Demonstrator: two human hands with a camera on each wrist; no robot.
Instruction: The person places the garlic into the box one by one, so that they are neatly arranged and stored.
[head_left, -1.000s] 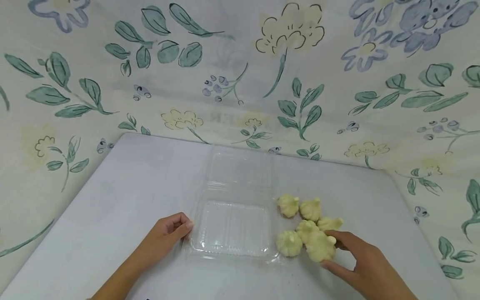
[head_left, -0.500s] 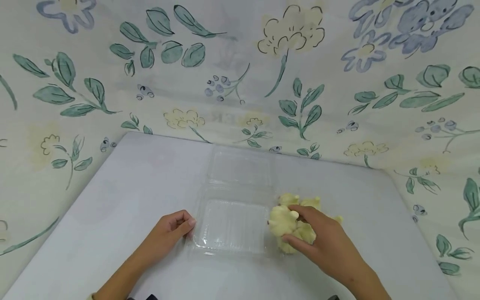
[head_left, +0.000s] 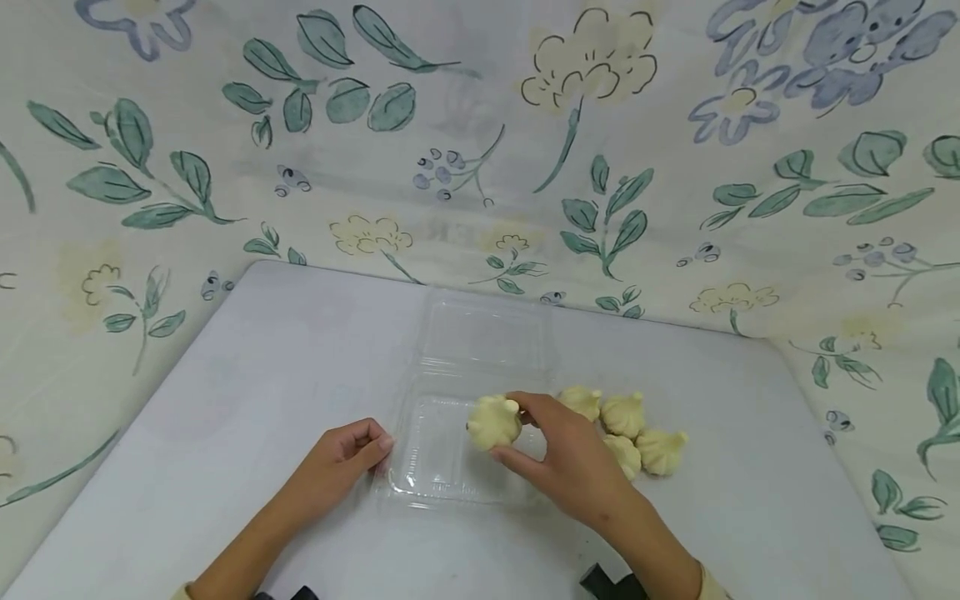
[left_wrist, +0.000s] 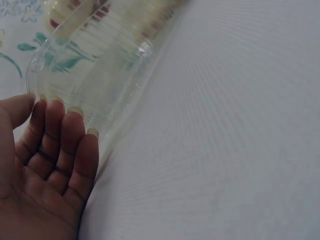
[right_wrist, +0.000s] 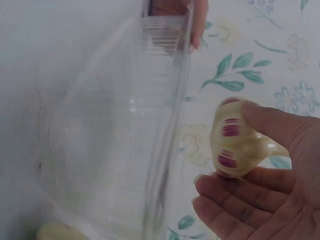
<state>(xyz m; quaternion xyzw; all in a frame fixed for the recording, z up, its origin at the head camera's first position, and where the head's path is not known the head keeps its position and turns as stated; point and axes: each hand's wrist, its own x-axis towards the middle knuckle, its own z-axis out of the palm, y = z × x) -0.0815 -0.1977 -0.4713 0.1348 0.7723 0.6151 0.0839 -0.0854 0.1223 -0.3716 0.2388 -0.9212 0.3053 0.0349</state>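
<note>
In the head view, my right hand [head_left: 577, 454] holds a pale yellow garlic bulb [head_left: 493, 423] between thumb and fingers, over the near half of a clear plastic clamshell box [head_left: 427, 492]. The right wrist view shows purple streaks on that garlic bulb [right_wrist: 231, 130], which is apart from the box wall [right_wrist: 167, 135]. My left hand [head_left: 341, 462] pinches the left rim of the box. In the left wrist view, its thumb and fingertips meet at the rim [left_wrist: 36, 75]. The box lies open, its lid [head_left: 483, 333] folded back toward the far table edge.
Several more garlic bulbs [head_left: 662, 452] sit on the white table [head_left: 300, 350] right of the box, partly behind my right hand. A flowered cloth [head_left: 465, 167] hangs behind the table. Dark objects [head_left: 611, 583] show at the bottom edge of the head view.
My right hand has lifted the garlic bulb from the group on the right and carried it left over the box. The left hand stays at the box rim.
</note>
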